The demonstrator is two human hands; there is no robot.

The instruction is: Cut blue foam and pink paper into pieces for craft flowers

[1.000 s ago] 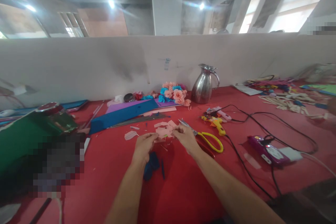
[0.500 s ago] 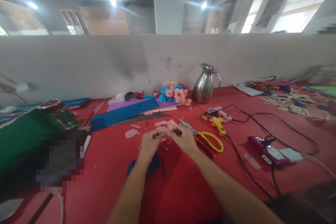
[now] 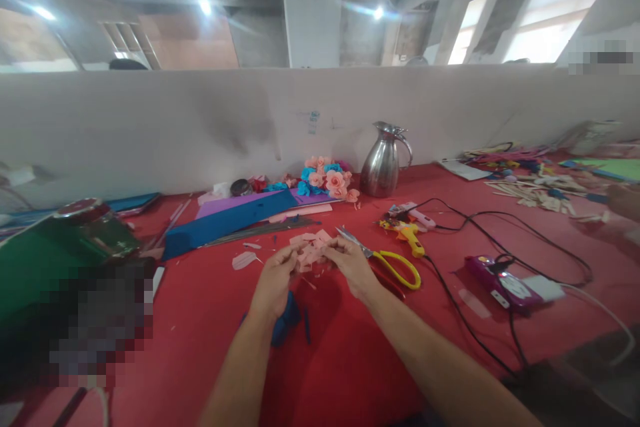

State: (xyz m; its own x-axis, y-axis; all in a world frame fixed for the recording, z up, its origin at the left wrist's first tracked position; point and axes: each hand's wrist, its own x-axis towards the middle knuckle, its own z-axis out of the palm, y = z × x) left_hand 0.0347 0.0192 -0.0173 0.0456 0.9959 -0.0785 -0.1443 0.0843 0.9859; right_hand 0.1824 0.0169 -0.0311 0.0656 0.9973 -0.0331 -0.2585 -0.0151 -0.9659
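Observation:
My left hand (image 3: 274, 280) pinches one side of a piece of pink paper (image 3: 309, 257). The fingers of my right hand (image 3: 353, 268) are closed on its other side. More pink scraps lie right behind it, so its exact outline is hard to make out. Just beyond my right hand rest scissors with yellow handles (image 3: 400, 269), their blades pointing to the far left. A pink paper petal (image 3: 244, 260) lies to the left of my hands. Below them, partly behind my left forearm, is a crumpled dark blue piece (image 3: 286, 321).
Paper flowers (image 3: 330, 179) and a steel jug (image 3: 382, 163) stand by the wall. Blue paper (image 3: 225, 221) lies to their left. A yellow glue gun (image 3: 411, 237), a purple power strip (image 3: 503, 285) and cables occupy the right side. A lidded jar (image 3: 103, 230) stands at left.
My hands have moved slightly apart, and more of the pink paper shows between them. The whole view has shifted a little, so the table things appear farther left.

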